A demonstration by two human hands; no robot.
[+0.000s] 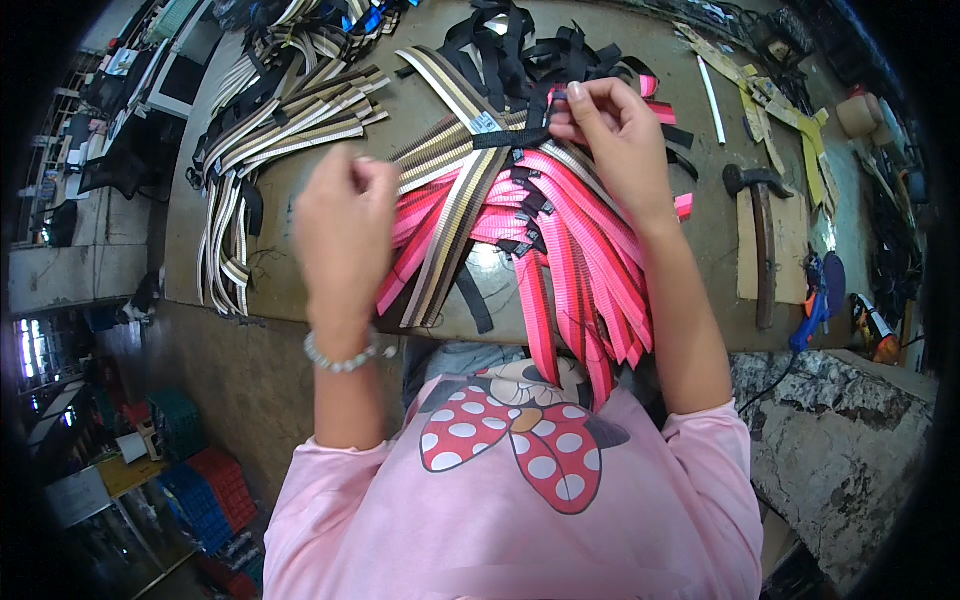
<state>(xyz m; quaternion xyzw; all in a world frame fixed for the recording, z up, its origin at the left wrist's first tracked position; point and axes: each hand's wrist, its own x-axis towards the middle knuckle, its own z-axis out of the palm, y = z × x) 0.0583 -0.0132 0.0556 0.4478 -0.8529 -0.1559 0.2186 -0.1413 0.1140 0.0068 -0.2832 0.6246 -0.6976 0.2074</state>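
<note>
A bundle of pink-and-red striped webbing straps (590,250) with black ends fans over the table's near edge. Across it lie brown, cream and olive striped straps (447,240), crossed by a short black strap (512,138) beside a small printed label (485,123). My right hand (622,140) is closed in a pinch at the bundle's upper right, on a narrow black strap (557,100). To the left of the bundle, my left hand (345,225) is raised, blurred, its fingers curled in. Whatever it may hold is hidden.
More striped straps (290,125) lie in a pile at the left. Black straps (490,45) heap up behind the bundle. At right a hammer (764,240) rests on cardboard (745,250), near blue-handled cutters (815,305), a white stick (711,100) and yellow strips (815,150).
</note>
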